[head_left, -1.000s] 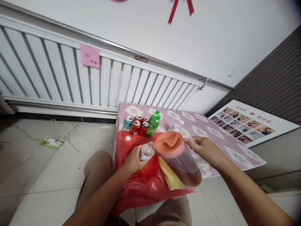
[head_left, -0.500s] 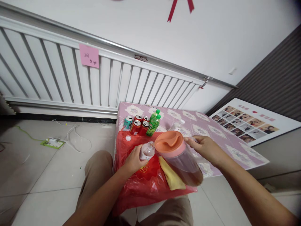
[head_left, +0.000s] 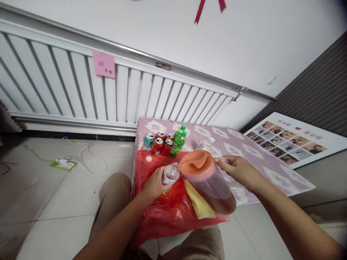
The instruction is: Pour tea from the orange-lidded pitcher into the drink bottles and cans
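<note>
My left hand [head_left: 154,185] is wrapped round a small clear plastic bottle [head_left: 170,174] with its neck uncapped, held over a red plastic bag [head_left: 162,213]. My right hand [head_left: 238,170] grips the handle side of a clear pitcher [head_left: 214,187] with an orange lid [head_left: 196,164] and brown liquid in it. The pitcher is tilted toward the bottle, its lid touching the bottle's mouth. A white bottle cap [head_left: 149,158] lies on the red bag. A yellow cloth [head_left: 199,204] lies under the pitcher.
A low table with a pink patterned cloth [head_left: 244,151] holds several drink cans [head_left: 158,142], two green bottles [head_left: 178,141] and another clear bottle [head_left: 205,145]. A white radiator [head_left: 81,94] lines the wall. A power strip [head_left: 63,164] with cables lies on the tiled floor. A photo board [head_left: 290,139] leans at right.
The view has shifted slightly; both hands, the bottle and the pitcher keep nearly the same pose, the pitcher a touch lower.
</note>
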`<control>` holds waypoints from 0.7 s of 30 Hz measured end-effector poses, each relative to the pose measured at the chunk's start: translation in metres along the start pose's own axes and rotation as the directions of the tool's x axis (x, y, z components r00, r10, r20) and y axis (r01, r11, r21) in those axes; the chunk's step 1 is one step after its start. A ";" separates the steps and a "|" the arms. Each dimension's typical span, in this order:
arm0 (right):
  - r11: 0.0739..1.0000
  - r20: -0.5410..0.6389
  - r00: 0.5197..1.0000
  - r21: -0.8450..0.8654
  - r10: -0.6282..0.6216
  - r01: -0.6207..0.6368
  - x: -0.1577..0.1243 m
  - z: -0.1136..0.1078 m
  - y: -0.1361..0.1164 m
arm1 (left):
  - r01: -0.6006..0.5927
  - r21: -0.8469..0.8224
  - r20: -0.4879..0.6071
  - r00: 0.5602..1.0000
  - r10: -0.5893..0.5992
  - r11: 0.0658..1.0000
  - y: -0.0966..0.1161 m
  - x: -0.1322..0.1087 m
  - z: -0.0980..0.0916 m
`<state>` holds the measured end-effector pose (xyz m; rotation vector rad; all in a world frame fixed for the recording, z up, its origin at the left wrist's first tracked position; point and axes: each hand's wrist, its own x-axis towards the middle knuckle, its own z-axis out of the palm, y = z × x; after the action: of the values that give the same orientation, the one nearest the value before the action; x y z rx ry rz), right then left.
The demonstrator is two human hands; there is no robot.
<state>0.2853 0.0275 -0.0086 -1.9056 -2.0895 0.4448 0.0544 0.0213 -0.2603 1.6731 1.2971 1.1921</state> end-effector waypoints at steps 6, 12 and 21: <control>1.000 0.005 1.000 -0.013 -0.024 0.024 0.002 0.000 0.003 | -0.009 -0.008 0.002 1.000 0.009 1.000 -0.001 -0.001 0.000; 1.000 0.019 1.000 -0.005 -0.019 0.019 0.003 0.000 0.003 | 0.008 -0.007 0.008 1.000 -0.008 1.000 0.000 -0.001 0.000; 0.999 0.008 0.999 -0.012 -0.046 0.046 0.001 -0.002 -0.002 | 0.014 -0.004 0.012 1.000 -0.014 1.000 0.005 -0.001 -0.003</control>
<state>0.2847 0.0286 -0.0059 -1.8613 -2.1407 0.4303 0.0528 0.0186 -0.2554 1.6632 1.2962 1.1747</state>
